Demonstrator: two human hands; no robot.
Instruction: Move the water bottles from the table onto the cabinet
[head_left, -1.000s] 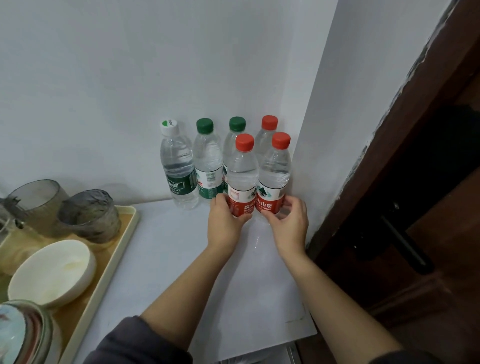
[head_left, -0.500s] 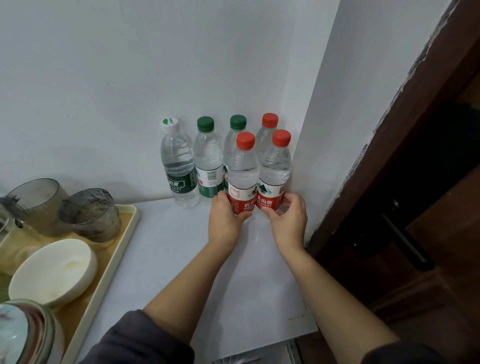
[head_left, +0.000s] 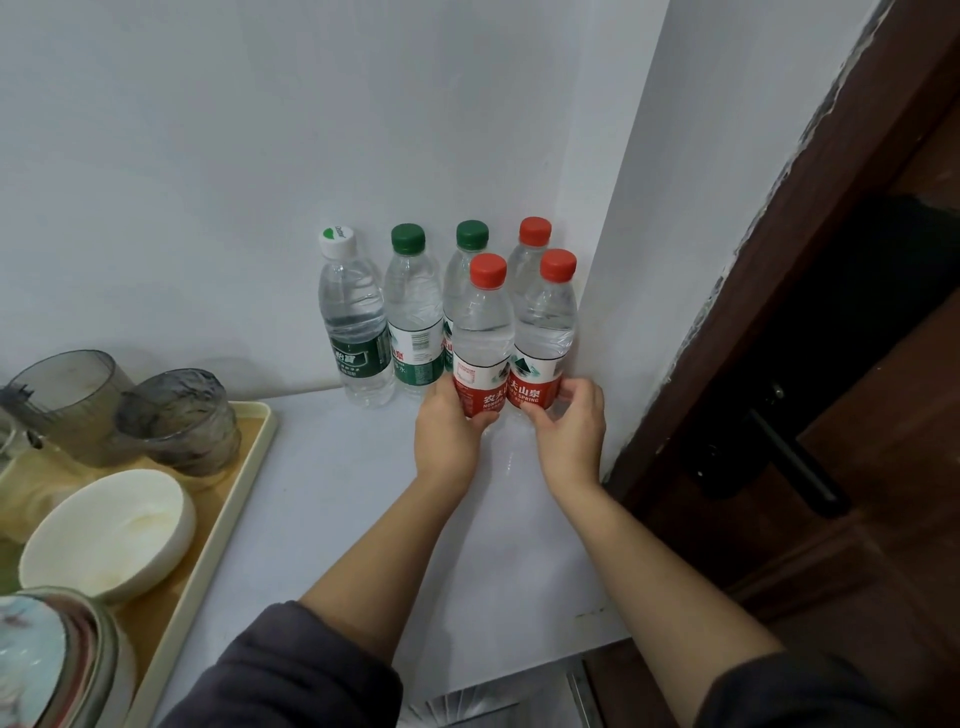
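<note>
Several water bottles stand in the corner of the white cabinet top (head_left: 332, 499). Along the back wall are a white-capped bottle (head_left: 353, 332), two green-capped bottles (head_left: 413, 322) (head_left: 470, 244) and a red-capped bottle (head_left: 532, 239). In front stand two red-capped, red-labelled bottles. My left hand (head_left: 449, 436) wraps the base of the left front bottle (head_left: 480, 338). My right hand (head_left: 571, 431) holds the base of the right front bottle (head_left: 545, 322), which stands against the side wall. Both front bottles are upright and touch each other.
A cream tray (head_left: 223, 514) at the left carries two grey glass cups (head_left: 176, 415) (head_left: 67, 395), a white bowl (head_left: 109, 535) and a patterned lid at the bottom edge. A dark wooden door with a black handle (head_left: 795, 467) stands right of the cabinet.
Both hands have nudged the two front bottles slightly back toward the corner. The other bottles have not moved.
</note>
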